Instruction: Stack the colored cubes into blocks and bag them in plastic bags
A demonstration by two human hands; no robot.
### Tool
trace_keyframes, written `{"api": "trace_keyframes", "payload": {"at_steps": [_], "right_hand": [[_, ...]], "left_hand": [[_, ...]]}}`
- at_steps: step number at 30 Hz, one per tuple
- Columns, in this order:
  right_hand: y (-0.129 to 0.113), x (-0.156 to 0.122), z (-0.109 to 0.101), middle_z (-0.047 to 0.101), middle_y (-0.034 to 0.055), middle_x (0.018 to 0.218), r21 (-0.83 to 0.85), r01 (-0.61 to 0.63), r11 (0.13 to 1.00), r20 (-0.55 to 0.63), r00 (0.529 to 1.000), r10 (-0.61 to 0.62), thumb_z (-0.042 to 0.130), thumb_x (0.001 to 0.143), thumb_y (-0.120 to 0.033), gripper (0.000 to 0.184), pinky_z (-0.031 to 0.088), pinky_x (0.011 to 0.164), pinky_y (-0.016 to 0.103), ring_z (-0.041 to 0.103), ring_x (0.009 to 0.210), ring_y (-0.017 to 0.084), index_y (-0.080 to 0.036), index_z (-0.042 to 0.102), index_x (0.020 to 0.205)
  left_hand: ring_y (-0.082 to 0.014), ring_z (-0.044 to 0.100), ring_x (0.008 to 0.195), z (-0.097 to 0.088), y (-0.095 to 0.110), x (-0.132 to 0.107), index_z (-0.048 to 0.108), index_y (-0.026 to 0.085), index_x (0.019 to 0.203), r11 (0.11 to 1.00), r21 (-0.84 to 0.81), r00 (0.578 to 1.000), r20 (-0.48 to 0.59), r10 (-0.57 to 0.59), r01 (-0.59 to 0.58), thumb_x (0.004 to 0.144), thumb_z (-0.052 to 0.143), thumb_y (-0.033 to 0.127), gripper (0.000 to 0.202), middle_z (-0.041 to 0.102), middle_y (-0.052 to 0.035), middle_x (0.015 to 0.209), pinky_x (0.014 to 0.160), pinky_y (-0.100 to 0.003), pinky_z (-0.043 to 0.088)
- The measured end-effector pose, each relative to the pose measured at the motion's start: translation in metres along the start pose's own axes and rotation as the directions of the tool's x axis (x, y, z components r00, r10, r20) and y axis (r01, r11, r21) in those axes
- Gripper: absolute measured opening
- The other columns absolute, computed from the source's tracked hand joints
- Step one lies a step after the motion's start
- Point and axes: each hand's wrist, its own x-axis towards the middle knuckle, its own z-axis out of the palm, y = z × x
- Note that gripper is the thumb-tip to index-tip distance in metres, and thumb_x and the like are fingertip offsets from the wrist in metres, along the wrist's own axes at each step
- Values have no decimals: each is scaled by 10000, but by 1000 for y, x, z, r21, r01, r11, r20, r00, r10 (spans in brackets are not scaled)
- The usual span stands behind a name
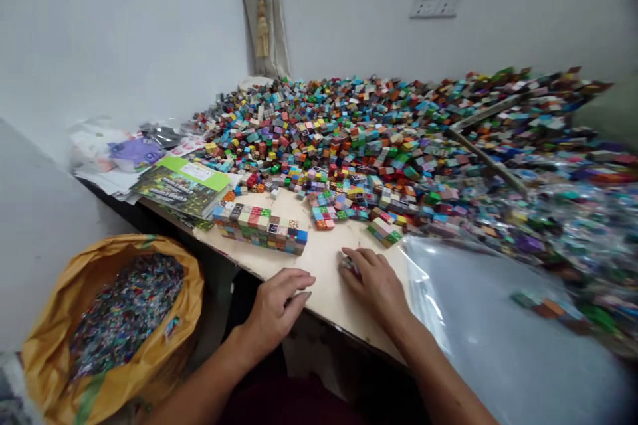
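Note:
My left hand (282, 302) hovers at the table's front edge, fingers loosely curved and thumb apart, with nothing visible in it. On the pale wooden table (321, 279), my right hand (376, 282) has its fingers curled around something small and greyish (347, 263), mostly hidden by them. Beyond my left hand lies a long block of small patterned cubes (262, 229), set in neat rows. Just past my right hand sits a short block of cubes (385, 228). Left of that, a loose cluster of cubes (326, 209) touches the heap's edge.
A large heap of coloured cubes (339, 126) fills the back, with a metal angle frame (488, 159) on it. Clear plastic sheets (478, 319) lie right. Green printed booklets (184, 186) are stacked left. A yellow sack (47, 339) of shiny scraps stands on the floor.

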Motion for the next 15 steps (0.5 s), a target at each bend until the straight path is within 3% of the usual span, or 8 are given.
{"api": "trace_keyframes", "payload": {"at_steps": [4, 8, 11, 15], "right_hand": [[0, 16, -15, 616, 106, 1123, 271, 63, 961, -80, 996, -43, 507, 862, -348, 364, 472, 869, 415, 569, 1021, 278, -205, 571, 1190], [-36, 52, -46, 596, 94, 1205, 412, 160, 897, -95, 987, -133, 559, 841, -381, 432, 473, 858, 390, 570, 1049, 269, -225, 536, 1243], [-73, 80, -52, 604, 89, 1199, 396, 274, 877, -78, 961, -265, 609, 795, -276, 502, 469, 851, 374, 573, 1036, 261, -218, 510, 1284], [-103, 105, -39, 643, 106, 1107, 249, 403, 880, -20, 911, -412, 670, 732, -191, 612, 455, 832, 375, 576, 972, 270, -186, 493, 1317]], "left_hand": [[-158, 642, 949, -9, 1, -3, 657, 182, 1077, 1000, -20, 999, -35, -9, 8, 879, 536, 137, 236, 674, -85, 1009, 837, -262, 532], [-155, 637, 948, -20, 3, -1, 654, 179, 1082, 1000, -13, 997, -78, -7, 6, 885, 532, 136, 236, 674, -87, 1016, 847, -258, 522], [-148, 636, 927, -28, 4, -1, 651, 179, 1088, 1000, 4, 996, -90, 3, -3, 886, 528, 124, 243, 678, -79, 998, 830, -251, 519], [-136, 637, 904, -44, 3, -2, 646, 171, 1084, 997, 67, 992, -124, 34, -26, 888, 517, 110, 243, 682, -70, 975, 805, -235, 516]]}}
